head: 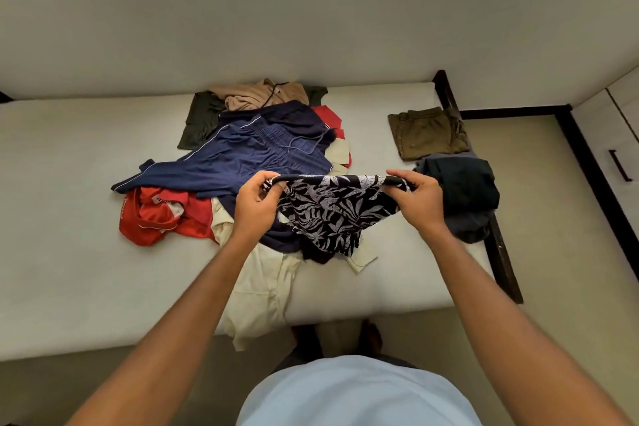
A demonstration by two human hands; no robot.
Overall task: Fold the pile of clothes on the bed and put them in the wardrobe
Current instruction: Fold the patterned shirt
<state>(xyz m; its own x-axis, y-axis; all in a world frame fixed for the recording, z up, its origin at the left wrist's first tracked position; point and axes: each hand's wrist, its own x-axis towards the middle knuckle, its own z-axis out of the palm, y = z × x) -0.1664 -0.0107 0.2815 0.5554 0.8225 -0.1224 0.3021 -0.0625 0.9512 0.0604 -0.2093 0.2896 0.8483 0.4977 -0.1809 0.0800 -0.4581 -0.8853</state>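
Across the middle of the bed (69, 183) sprawls the unfolded pile of clothes (221, 169): a navy garment (276, 138) on top, a cream one (262, 294) trailing over the near edge, a red one (162, 218) toward the left. Over the pile's near side, the left hand (256, 207) and right hand (420, 199), held apart, pinch the top hem of a black leaf-print garment (332, 211) stretched between them. Along the right edge lie a folded olive garment (428, 133) and a folded dark one (463, 187). Past that edge stands a white cabinet (608, 135); its inside is hidden.
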